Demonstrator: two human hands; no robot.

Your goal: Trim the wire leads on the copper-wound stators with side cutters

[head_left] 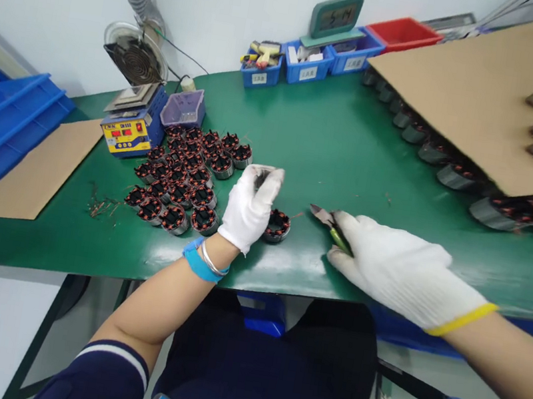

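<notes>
My left hand (250,205), in a white glove, is raised over the green bench with its fingers curled together. A small dark patch shows between thumb and fingers; what it is I cannot make out. Just right of that hand, a single motor stator (277,226) with copper windings rests on the bench, partly covered by the glove. My right hand (379,254), also gloved, is closed around wire cutters (340,239) with green handles, their blades pointing left toward the stator. Left of my left hand stand several more wound stators (179,194) in rows.
Behind the rows are a yellow-and-blue powered unit (130,134) and a purple bin (184,108). Wire scraps (102,206) lie at left. Blue tool bins (308,64) and a clock (336,16) stand along the wall. At right, cardboard (455,94) covers many stators.
</notes>
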